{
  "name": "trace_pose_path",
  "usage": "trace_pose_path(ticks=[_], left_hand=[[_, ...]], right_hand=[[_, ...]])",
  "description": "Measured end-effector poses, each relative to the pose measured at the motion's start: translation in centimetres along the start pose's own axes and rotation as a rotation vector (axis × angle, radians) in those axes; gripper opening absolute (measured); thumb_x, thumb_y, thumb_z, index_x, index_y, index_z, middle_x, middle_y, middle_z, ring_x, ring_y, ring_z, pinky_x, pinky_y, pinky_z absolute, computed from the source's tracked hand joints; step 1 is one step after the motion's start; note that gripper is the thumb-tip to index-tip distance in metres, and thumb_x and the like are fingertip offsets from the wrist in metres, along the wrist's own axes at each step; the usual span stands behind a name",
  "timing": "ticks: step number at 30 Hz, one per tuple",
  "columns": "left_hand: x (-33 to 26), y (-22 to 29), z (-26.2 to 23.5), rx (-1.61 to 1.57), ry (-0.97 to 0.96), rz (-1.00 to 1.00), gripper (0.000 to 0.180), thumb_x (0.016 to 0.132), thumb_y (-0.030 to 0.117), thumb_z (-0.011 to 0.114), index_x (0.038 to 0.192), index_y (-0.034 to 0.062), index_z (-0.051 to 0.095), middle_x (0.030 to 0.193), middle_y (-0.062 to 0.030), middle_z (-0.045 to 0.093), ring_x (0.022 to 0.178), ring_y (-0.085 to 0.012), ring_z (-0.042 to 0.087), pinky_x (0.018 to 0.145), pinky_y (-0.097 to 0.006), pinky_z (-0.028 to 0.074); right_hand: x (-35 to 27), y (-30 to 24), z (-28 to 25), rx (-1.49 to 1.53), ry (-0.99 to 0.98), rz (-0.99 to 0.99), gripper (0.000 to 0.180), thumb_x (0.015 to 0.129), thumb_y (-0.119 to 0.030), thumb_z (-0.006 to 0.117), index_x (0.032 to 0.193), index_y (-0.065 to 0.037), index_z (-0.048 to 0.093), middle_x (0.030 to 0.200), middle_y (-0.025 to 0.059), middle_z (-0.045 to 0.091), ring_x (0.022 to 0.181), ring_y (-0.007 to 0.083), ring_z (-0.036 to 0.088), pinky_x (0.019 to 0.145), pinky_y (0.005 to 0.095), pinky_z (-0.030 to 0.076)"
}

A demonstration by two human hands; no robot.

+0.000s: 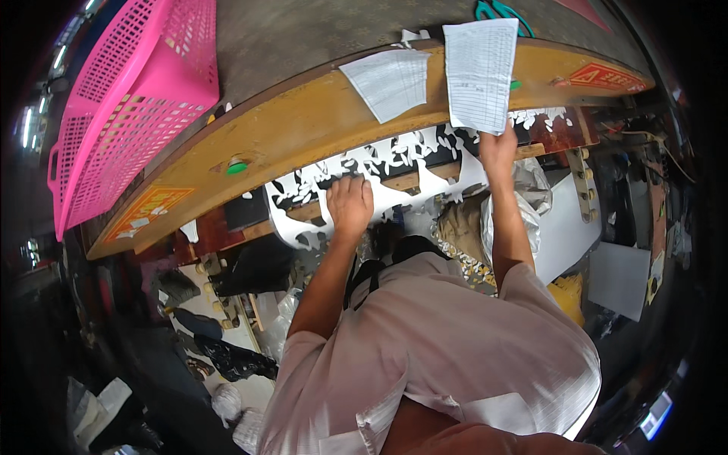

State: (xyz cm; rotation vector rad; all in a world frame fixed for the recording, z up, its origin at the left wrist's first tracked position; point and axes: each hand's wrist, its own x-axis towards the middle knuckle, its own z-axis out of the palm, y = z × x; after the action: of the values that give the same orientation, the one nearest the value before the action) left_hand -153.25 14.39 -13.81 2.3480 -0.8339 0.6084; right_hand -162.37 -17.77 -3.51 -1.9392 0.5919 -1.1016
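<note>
A white sheet (390, 199) with many shaped cut-outs droops over the front edge of the work surface, under the long yellow-brown beam. My left hand (350, 205) lies on this sheet, fingers stretched forward and close together. Further right, my right hand (498, 152) reaches up to the lower end of a printed paper form (481, 72). The form covers its fingers, so whether they grip the paper is hidden. Loose white cut pieces (542, 116) are scattered on the surface just beyond that hand.
Across the front runs the yellow-brown beam (292, 125), bearing another paper (388, 82) and a green button (236, 165). A pink plastic basket (140, 106) stands at the far left. Teal-handled scissors (504, 14) lie behind. Plastic bags (523, 212) and scraps (478, 269) sit below, right.
</note>
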Motion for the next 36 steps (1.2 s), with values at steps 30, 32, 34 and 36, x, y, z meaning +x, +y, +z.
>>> trace_pose_path(ticks=[30, 32, 34, 36], left_hand=[[-9.0, 6.1, -5.6, -0.283, 0.001, -0.028, 0.013, 0.089, 0.014, 0.075, 0.097, 0.0052, 0.07, 0.105, -0.0141, 0.068, 0.097, -0.0367, 0.063, 0.086, -0.048, 0.05], [-7.4, 6.6, -4.7, -0.247, -0.004, -0.018, 0.017, 0.09, 0.01, 0.076, 0.104, 0.0031, 0.07, 0.107, -0.0138, 0.069, 0.105, -0.0384, 0.064, 0.094, -0.049, 0.05], [-6.3, 6.7, -3.5, -0.213, 0.059, 0.084, 0.025, 0.088, 0.011, 0.075, 0.11, 0.0004, 0.072, 0.119, -0.0154, 0.068, 0.118, -0.0385, 0.062, 0.101, -0.049, 0.049], [-6.5, 6.9, -2.4, -0.159, 0.027, 0.064, 0.027, 0.089, 0.013, 0.074, 0.112, 0.0004, 0.071, 0.122, -0.0154, 0.066, 0.122, -0.0385, 0.06, 0.104, -0.05, 0.047]], right_hand=[[-11.4, -3.7, -0.1, -0.32, -0.481, -0.337, 0.047, 0.09, -0.028, 0.081, 0.131, -0.006, 0.076, 0.137, 0.0226, 0.071, 0.128, 0.0423, 0.063, 0.114, 0.0527, 0.046], [-10.6, -3.3, 4.0, -0.472, -0.532, -0.341, 0.066, 0.086, -0.037, 0.085, 0.143, -0.008, 0.069, 0.15, 0.0291, 0.06, 0.135, 0.0466, 0.057, 0.116, 0.0532, 0.045], [-11.3, -2.8, 7.0, -0.491, -0.573, -0.461, 0.079, 0.084, -0.045, 0.087, 0.15, -0.01, 0.062, 0.155, 0.0326, 0.052, 0.138, 0.0495, 0.053, 0.116, 0.0531, 0.045], [-13.1, -2.6, 8.6, -0.616, -0.597, -0.568, 0.085, 0.079, -0.046, 0.089, 0.151, -0.01, 0.063, 0.152, 0.0294, 0.056, 0.137, 0.049, 0.054, 0.115, 0.052, 0.046]])
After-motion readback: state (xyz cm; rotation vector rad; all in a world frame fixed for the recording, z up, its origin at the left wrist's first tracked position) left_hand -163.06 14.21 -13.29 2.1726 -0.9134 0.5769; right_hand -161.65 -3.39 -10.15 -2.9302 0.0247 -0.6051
